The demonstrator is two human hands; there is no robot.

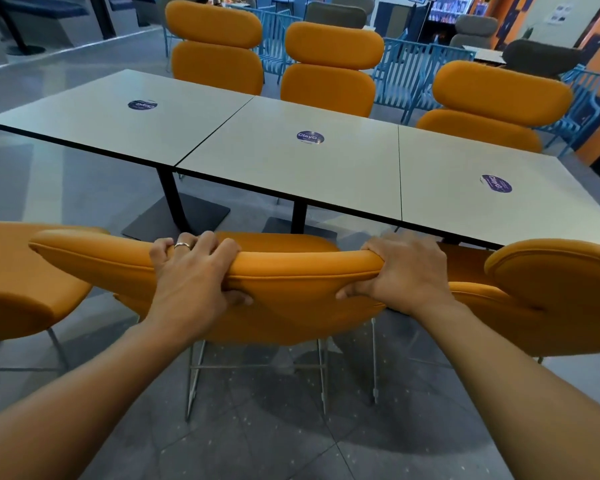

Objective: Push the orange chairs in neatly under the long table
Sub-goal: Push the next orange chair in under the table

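An orange padded chair (291, 271) on thin metal legs stands in front of me, its back toward me, a short way off the near edge of the long white table (326, 164). My left hand (191, 275) grips the top of its backrest, fingers over the front and thumb behind. My right hand (402, 271) grips the same backrest at its right end. More orange chairs flank it: one at the left (21, 271) and one at the right (561, 289). Three orange chairs (329, 71) line the table's far side, close against it.
The table is three white tops joined, each with a round purple sticker (310, 137), on black pedestal bases (177, 220). Blue metal chairs (409, 71) and grey armchairs (534, 57) stand beyond. The floor is grey tile.
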